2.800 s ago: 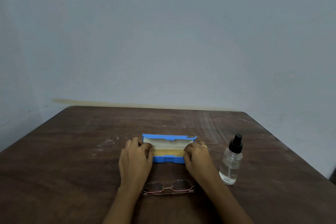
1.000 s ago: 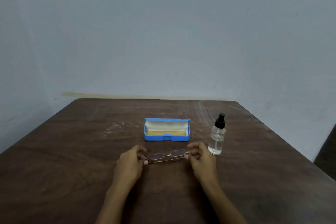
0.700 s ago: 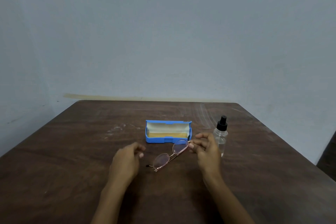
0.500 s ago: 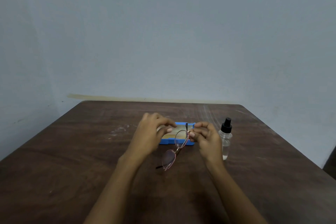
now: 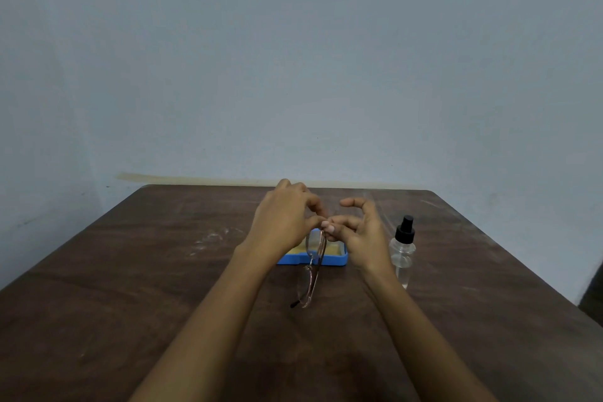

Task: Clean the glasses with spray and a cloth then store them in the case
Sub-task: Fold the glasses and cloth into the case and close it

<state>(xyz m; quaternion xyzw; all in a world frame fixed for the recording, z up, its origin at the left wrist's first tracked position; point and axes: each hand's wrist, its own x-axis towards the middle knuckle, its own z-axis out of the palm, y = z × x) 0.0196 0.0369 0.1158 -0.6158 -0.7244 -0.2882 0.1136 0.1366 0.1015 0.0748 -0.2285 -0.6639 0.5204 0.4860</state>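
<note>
Glasses point(image 5: 311, 271) are hanging straight down from your fingertips. The thin pinkish frame is turned almost edge-on, with one lens sitting above the other and a dark temple tip pointing out at the bottom. Whether that lower end is touching the table point(image 5: 130, 303) cannot be told.

You are bringing both hands together at the top end of the frame. Your left hand point(image 5: 284, 219) is curling its fingers, with thumb and fingertips pinching the frame's top. Your right hand point(image 5: 362, 238) is pinching the same spot with thumb and middle fingers, while its index finger is arching up, free.

Just beyond and below your fingers, a blue case point(image 5: 336, 260) is lying open on the table, showing a yellowish inside and partly hidden by your hands and the glasses. To the right of your right hand's fingers, near but apart, a clear spray bottle point(image 5: 404, 248) with a black nozzle is standing upright. Beyond your fingertips, the dark brown table is ending against a pale blue-grey wall point(image 5: 293, 59).
</note>
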